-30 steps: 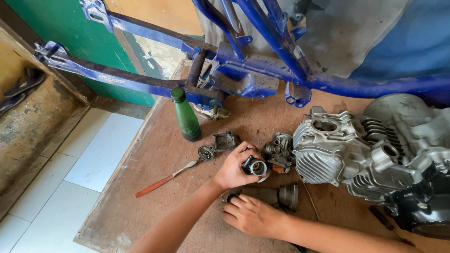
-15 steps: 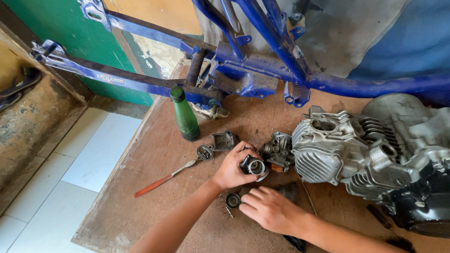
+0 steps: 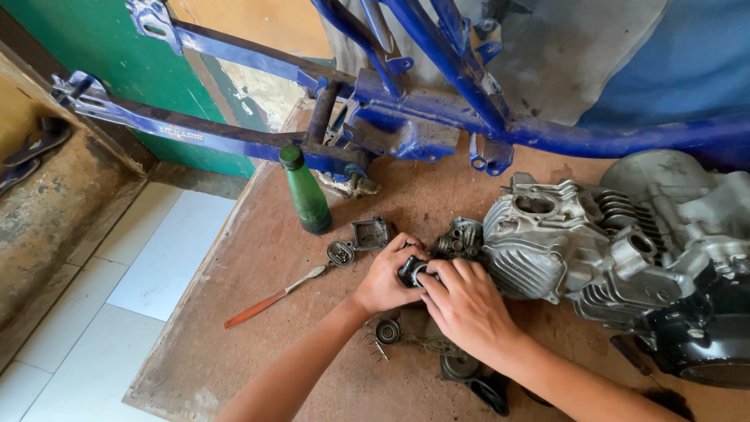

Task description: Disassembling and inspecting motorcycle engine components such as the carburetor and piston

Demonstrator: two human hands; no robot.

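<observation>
Both forearms reach in from the bottom edge and meet over the brown board (image 3: 234, 312). The left hand (image 3: 385, 277) lies knuckles up, its fingers curled and clamped on a small dark round engine part (image 3: 412, 270) that shows between the 2 hands. The right hand (image 3: 466, 305) lies palm down just beside it, fingers together and bent forward so the fingertips (image 3: 437, 272) press against the same part from the right; most of the part is hidden under the fingers.

Just beyond the hands sits a dark carburetor-like casting (image 3: 461, 237), and next to it the silver finned cylinder head (image 3: 547, 242) of a motorcycle engine (image 3: 672, 258) lying on the board. Left of the hands lie a square dark cover (image 3: 370, 233), a small round cap (image 3: 340, 253), and a screwdriver with an orange handle (image 3: 269, 298). A green bottle (image 3: 306, 194) stands upright near the blue motorcycle frame (image 3: 406, 117). Below the wrists lie a small round bearing-like ring (image 3: 387, 331) and a black part (image 3: 476, 379).
</observation>
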